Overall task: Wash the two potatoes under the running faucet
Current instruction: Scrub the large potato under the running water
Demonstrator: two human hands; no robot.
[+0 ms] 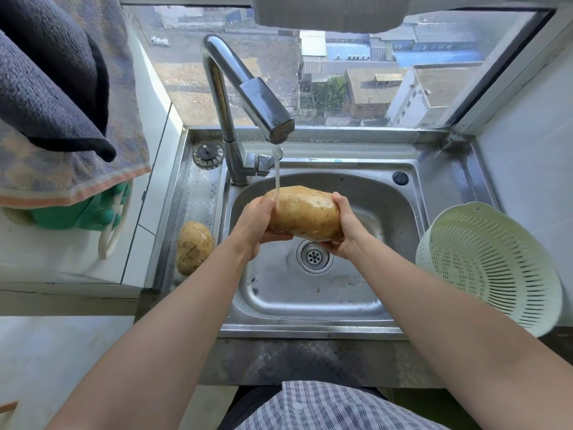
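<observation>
A large wet potato (305, 212) is held over the steel sink (310, 293), above the drain. My left hand (259, 223) grips its left end and my right hand (347, 231) grips its right end from below. Water runs from the chrome faucet (263, 110) in a thin stream onto the potato's left part, by my left thumb. A second potato (193, 248), speckled with dirt, lies on the sink's left ledge, apart from both hands.
A pale green plastic colander (486, 268) leans on the sink's right ledge. A sink strainer plug (207, 154) sits at the back left. Towels (62, 97) hang at the left over green rubber gloves (86, 212). A window lies behind the faucet.
</observation>
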